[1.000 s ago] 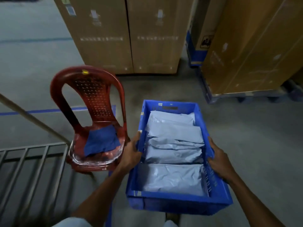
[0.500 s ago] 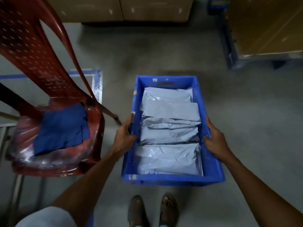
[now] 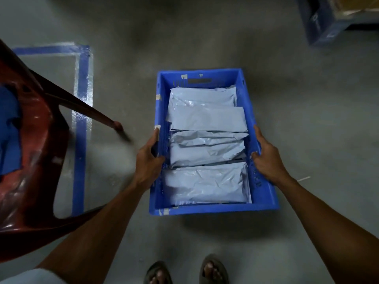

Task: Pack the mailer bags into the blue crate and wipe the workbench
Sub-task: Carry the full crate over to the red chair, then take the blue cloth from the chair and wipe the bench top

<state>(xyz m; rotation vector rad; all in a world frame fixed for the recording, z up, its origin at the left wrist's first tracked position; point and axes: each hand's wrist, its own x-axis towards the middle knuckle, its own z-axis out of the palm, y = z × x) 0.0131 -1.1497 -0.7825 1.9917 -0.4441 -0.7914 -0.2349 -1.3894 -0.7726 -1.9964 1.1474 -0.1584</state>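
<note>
Head view: the rectangular blue plastic crate (image 3: 264, 206) sits low over the grey concrete floor (image 3: 317, 124), whether resting on it cannot be told, and holds pale grey plastic mailer bags (image 3: 207, 119) lying flat in overlapping rows. The left hand (image 3: 148, 158) grips the crate's left wall and the right hand (image 3: 266, 158) grips its right wall. A red moulded plastic chair (image 3: 37, 160) carrying a folded blue cloth (image 3: 9, 132) stands to the left, beside a blue tape floor marking (image 3: 82, 119).

You see a moulded plastic crate (image 3: 264, 193), crinkled glossy plastic mailers (image 3: 207, 181), a shiny plastic chair (image 3: 34, 181), and a matt concrete floor (image 3: 317, 130).
</note>
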